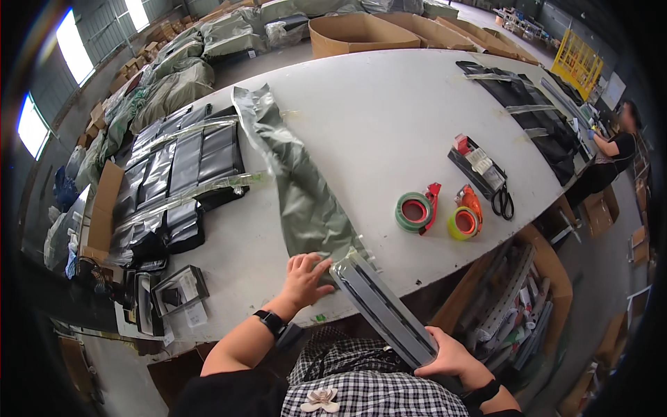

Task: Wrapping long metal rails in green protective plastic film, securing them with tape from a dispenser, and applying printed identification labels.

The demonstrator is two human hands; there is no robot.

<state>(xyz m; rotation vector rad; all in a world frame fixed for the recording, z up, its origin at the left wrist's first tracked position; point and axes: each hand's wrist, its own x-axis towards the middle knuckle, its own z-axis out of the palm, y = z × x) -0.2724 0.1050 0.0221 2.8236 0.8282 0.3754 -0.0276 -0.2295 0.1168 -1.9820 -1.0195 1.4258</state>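
My right hand point(453, 361) grips the near end of a long, narrow grey bundle point(382, 306) with dark stripes along it and clear film at its far end. The bundle slants up and left over the table's near edge. My left hand point(304, 281) has its fingers apart at the near end of a long grey-green plastic sheet point(295, 167), close to the bundle's far end. Whether the left fingertips touch the bundle is hard to see. The crumpled sheet stretches away across the white table point(375, 111).
Black packs bound with clear tape point(187, 160) lie on the left. To the right are a green tape roll in a red dispenser point(415, 212), a yellow one point(464, 221), a small tray point(477, 163) and scissors point(502, 201). A carton of rolls point(514, 299) stands below; a person point(615, 149) works far right.
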